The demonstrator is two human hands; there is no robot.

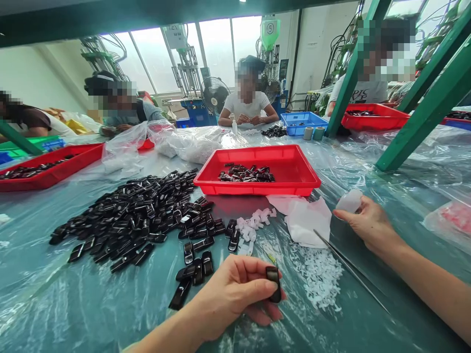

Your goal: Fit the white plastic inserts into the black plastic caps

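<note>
My left hand point(235, 291) pinches a small black plastic part point(274, 283) between thumb and fingers, low in the middle of the view. My right hand point(368, 223) grips a small white bottle point(349, 201) and also holds long metal tweezers point(349, 267) that slant down toward the right. A big pile of black parts point(136, 215) lies to the left. Small white pieces point(252, 225) and a spread of tiny white bits point(316, 274) lie between my hands, beside a white cloth point(307, 220).
A red tray point(290, 184) with some black parts stands ahead on the plastic-covered table point(73, 294). Another red tray point(55, 171) is at the left, a blue bin point(303, 122) farther back. Green frame posts point(423, 113) rise at the right. Several other people sit around the table.
</note>
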